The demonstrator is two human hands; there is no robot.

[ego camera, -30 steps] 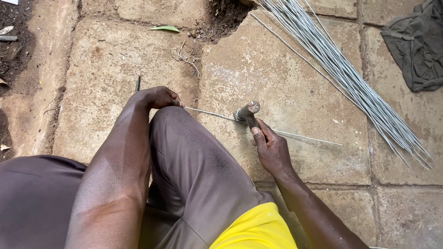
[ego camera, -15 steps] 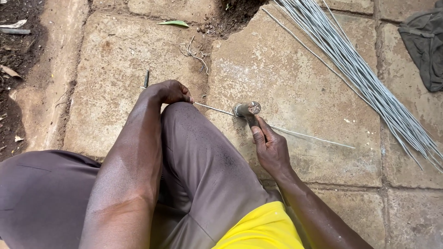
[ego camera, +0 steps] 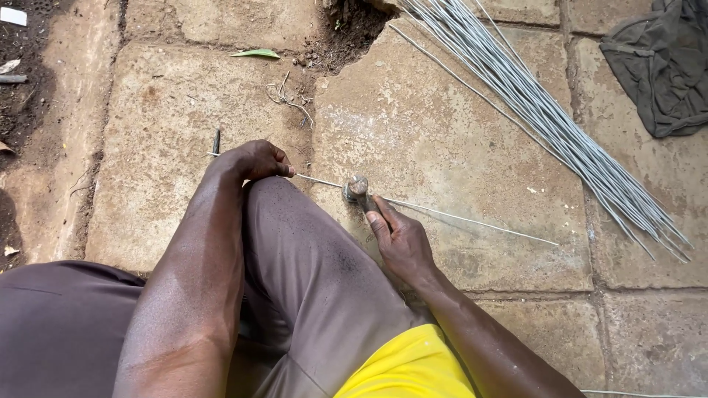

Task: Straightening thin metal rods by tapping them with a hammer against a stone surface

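Wire (ego camera: 457, 219): one thin grey length, lying flat on the paving slab (ego camera: 442, 133), running from my left hand (ego camera: 254, 160) rightward and slightly toward me, past my right hand (ego camera: 398, 239), its free end out on the stone.

Hammer (ego camera: 357, 189): small metal head resting on the wire, just beside my bent knee (ego camera: 280, 214); the handle disappears into my right hand.

Left hand: curled shut on the wire's near end, knuckles up, forearm draped over the knee, wrist bent down to the slab.

Right hand: closed round the hammer handle, thumb laid along it toward the head, forearm coming in from lower right.

Rod (ego camera: 216, 140): short dark piece on the slab just beyond my left hand.

Wire bundle (ego camera: 546, 118): many straight grey lengths, lying diagonally, well apart to the upper right.

Cloth (ego camera: 660, 66): dark, crumpled, top right corner.

Leaf (ego camera: 255, 53): green, upper left slab.
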